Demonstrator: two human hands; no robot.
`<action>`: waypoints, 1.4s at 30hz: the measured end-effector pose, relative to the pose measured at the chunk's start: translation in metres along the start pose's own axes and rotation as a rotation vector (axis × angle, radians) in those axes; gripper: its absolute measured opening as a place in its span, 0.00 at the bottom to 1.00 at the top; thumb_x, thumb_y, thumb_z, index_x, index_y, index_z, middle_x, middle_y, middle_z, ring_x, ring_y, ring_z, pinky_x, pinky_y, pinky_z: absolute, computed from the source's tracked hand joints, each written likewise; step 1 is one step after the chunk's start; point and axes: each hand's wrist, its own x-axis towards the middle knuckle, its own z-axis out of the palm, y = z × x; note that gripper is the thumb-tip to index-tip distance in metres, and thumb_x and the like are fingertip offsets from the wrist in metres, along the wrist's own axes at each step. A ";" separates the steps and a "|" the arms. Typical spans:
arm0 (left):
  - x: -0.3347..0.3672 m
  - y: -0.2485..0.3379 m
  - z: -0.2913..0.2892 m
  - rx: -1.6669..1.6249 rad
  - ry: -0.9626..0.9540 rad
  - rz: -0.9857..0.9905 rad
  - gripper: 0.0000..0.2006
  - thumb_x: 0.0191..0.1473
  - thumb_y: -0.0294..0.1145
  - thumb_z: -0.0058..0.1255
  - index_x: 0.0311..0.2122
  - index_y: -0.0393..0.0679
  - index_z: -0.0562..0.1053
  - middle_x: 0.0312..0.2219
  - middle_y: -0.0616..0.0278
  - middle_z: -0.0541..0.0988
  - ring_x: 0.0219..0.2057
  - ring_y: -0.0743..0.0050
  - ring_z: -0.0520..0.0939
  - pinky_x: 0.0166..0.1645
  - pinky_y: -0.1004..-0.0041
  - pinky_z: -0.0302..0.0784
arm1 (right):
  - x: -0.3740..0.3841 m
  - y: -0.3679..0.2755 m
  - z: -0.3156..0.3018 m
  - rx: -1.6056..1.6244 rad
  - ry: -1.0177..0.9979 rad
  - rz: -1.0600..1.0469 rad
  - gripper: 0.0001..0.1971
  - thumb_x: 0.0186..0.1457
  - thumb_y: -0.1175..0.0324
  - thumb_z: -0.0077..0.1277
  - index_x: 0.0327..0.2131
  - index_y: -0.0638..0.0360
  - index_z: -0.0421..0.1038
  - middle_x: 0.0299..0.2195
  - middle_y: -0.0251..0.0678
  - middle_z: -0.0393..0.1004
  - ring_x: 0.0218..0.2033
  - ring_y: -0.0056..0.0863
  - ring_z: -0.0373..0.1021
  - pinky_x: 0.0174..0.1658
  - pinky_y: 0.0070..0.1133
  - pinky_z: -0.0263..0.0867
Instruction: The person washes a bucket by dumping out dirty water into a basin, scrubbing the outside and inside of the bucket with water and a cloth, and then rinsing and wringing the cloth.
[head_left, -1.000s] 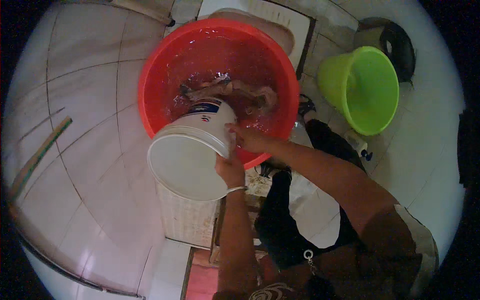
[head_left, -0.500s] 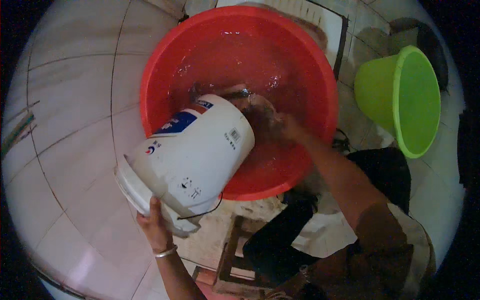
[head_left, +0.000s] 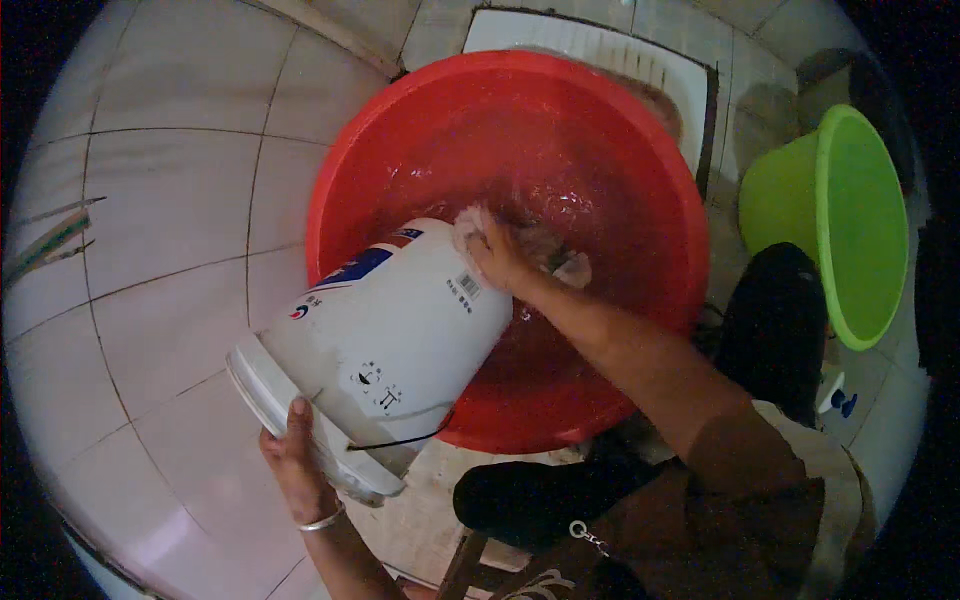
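- Far left: pale tiles [head_left: 180, 220]. A narrow strip [head_left: 50, 245] lies at the edge of view; its kind cannot be determined.
- Left hand [head_left: 295, 465]: closed on the lip of the white pail, thumb on the outside. The other fingers are partly hidden.
- Pail [head_left: 400, 320]: tilted on its side across the near left part of the red basin [head_left: 660, 200], mouth toward near left, base toward far right. Whether it rests on the basin rim cannot be determined. Its wire handle [head_left: 405, 441] hangs on the near side.
- Cloth [head_left: 470, 225]: bunched against the outer wall of the pail, close to the base.
- Right hand [head_left: 500, 262]: holding the cloth against the pail, fingers gathered. Change: half a second earlier this hand was over the basin water, off the pail. Effect: cloth and pail are now in contact, with the left hand steadying the lip and the right hand working near the base.
- Basin: holds water. Pale fabric [head_left: 572, 268] shows just right of the right hand; whether it joins the cloth is unclear.
- Far side: a white fixture [head_left: 490, 30], partly behind the basin.
- Far right: green tub [head_left: 780, 190], tilted, apart from the basin.
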 end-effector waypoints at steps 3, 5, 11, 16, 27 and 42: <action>-0.001 0.001 -0.013 -0.029 -0.009 -0.082 0.22 0.47 0.36 0.56 0.44 0.32 0.67 0.35 0.59 0.75 0.35 0.73 0.74 0.40 0.75 0.69 | -0.045 0.019 0.010 -0.227 0.043 -0.199 0.27 0.43 0.71 0.48 0.50 0.60 0.57 0.46 0.52 0.61 0.50 0.51 0.57 0.53 0.37 0.53; -0.006 -0.010 -0.023 0.090 -0.070 -0.039 0.22 0.46 0.37 0.57 0.42 0.32 0.67 0.33 0.59 0.75 0.33 0.73 0.74 0.39 0.75 0.69 | -0.081 0.021 0.008 -0.198 0.033 -0.353 0.28 0.44 0.71 0.48 0.52 0.64 0.55 0.46 0.54 0.61 0.53 0.52 0.54 0.55 0.39 0.48; -0.012 -0.005 -0.029 0.061 -0.076 0.030 0.22 0.46 0.41 0.56 0.40 0.32 0.69 0.30 0.62 0.75 0.30 0.75 0.73 0.35 0.77 0.68 | -0.021 0.078 -0.069 -1.014 -0.341 -0.039 0.20 0.44 0.65 0.49 0.44 0.56 0.65 0.38 0.48 0.68 0.37 0.48 0.67 0.36 0.39 0.64; -0.008 -0.004 -0.012 0.037 0.027 0.006 0.21 0.49 0.43 0.53 0.38 0.31 0.70 0.29 0.63 0.75 0.29 0.77 0.72 0.33 0.78 0.67 | -0.025 0.052 -0.091 -0.532 0.240 0.103 0.11 0.46 0.69 0.46 0.35 0.58 0.70 0.26 0.44 0.71 0.19 0.46 0.68 0.27 0.37 0.66; -0.042 -0.018 0.004 -0.080 0.024 0.049 0.21 0.54 0.50 0.44 0.34 0.37 0.70 0.26 0.65 0.73 0.25 0.79 0.72 0.29 0.77 0.66 | -0.084 -0.150 0.054 0.440 -0.652 -0.590 0.04 0.48 0.70 0.44 0.24 0.59 0.66 0.23 0.39 0.69 0.28 0.37 0.67 0.37 0.36 0.63; -0.103 -0.036 -0.011 0.282 -0.224 0.130 0.20 0.56 0.44 0.44 0.23 0.36 0.68 0.14 0.70 0.65 0.19 0.82 0.62 0.21 0.75 0.58 | -0.012 0.102 -0.092 -0.845 0.019 -0.469 0.15 0.55 0.64 0.44 0.45 0.59 0.65 0.41 0.38 0.71 0.46 0.40 0.64 0.50 0.34 0.60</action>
